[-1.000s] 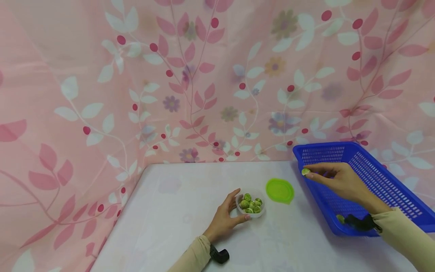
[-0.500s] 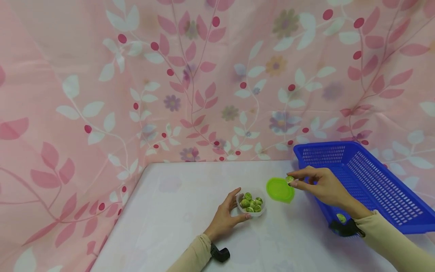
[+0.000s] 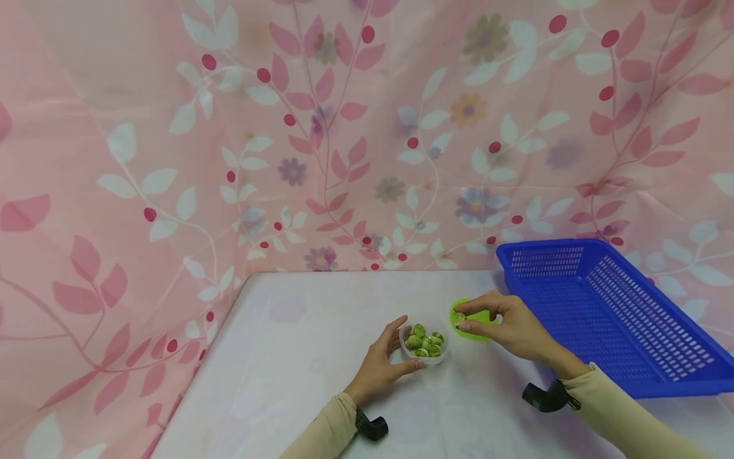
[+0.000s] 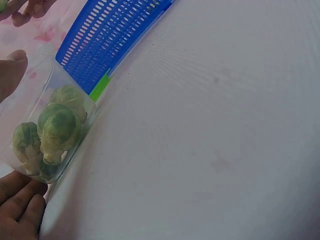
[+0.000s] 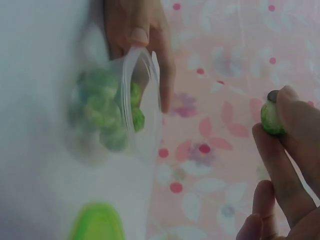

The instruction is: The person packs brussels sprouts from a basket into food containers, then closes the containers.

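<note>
A small clear plastic container point(image 3: 438, 359) stands on the table with several Brussels sprouts point(image 3: 414, 342) inside. My left hand point(image 3: 380, 368) holds it from the left, thumb at the near side and fingers round the far side. In the left wrist view, sprouts point(image 4: 59, 127) show through the container's wall. Between thumb and fingertips my right hand point(image 3: 516, 328) pinches one Brussels sprout point(image 5: 270, 119). That hand is above the green lid point(image 3: 480, 316), to the right of the container, and partly covers it. The held sprout is apart from the container.
A blue perforated plastic basket point(image 3: 631, 387) stands at the right of the table, behind my right forearm. The white-covered table point(image 3: 275, 363) meets a pink floral cloth point(image 3: 355, 159) at its back and left. Black wrist cameras point(image 3: 373, 427) are strapped under both wrists.
My right hand has moved left from over the basket's edge to above the green lid, carrying the sprout. The left hand has stayed on the container.
</note>
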Action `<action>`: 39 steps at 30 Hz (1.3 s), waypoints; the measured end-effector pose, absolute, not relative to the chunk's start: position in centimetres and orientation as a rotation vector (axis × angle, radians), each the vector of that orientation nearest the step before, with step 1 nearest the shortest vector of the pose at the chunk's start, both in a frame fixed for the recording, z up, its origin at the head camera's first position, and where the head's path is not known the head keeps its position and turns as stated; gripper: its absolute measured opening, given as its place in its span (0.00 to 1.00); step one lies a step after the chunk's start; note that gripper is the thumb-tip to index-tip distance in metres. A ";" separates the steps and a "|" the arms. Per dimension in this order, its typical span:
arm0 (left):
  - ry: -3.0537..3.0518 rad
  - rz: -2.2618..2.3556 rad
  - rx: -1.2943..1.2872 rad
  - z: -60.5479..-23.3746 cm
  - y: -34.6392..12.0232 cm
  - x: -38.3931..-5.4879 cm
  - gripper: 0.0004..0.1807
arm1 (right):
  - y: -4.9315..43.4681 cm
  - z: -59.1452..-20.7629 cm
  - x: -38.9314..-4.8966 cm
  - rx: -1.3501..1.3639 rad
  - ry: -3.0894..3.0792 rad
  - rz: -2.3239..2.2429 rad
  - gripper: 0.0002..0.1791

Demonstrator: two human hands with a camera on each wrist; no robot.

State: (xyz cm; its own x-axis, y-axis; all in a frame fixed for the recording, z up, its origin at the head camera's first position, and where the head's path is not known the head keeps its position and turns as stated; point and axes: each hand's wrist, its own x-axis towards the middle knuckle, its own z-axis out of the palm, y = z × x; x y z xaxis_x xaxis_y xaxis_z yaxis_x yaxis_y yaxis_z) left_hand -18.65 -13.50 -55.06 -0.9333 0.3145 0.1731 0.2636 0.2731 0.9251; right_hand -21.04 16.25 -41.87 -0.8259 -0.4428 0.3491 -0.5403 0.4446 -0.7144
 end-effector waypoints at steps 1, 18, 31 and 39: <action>2.469 1.782 0.561 -55.1 -13.5 -18.7 0.51 | 15.9 -42.1 -21.0 0.866 -2.588 1.358 0.13; 2.486 1.772 0.573 -54.9 -13.7 -18.8 0.50 | 12.3 -47.0 -22.4 0.769 -2.583 1.515 0.14; 2.519 1.747 0.586 -55.2 -13.5 -18.8 0.51 | 11.2 -49.3 -23.7 0.683 -2.612 1.564 0.16; 2.497 1.767 0.581 -55.3 -13.5 -18.7 0.51 | 10.5 -50.4 -24.2 0.696 -2.582 1.390 0.16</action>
State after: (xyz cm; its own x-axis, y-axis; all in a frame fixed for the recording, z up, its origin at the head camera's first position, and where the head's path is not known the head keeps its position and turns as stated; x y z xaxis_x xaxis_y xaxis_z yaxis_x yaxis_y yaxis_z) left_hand -18.66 -13.52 -55.27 -0.9299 0.3151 0.1896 0.2837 0.2866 0.9151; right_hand -24.21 10.50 -50.38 -0.8855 -0.3357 0.3211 -0.4529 0.4698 -0.7577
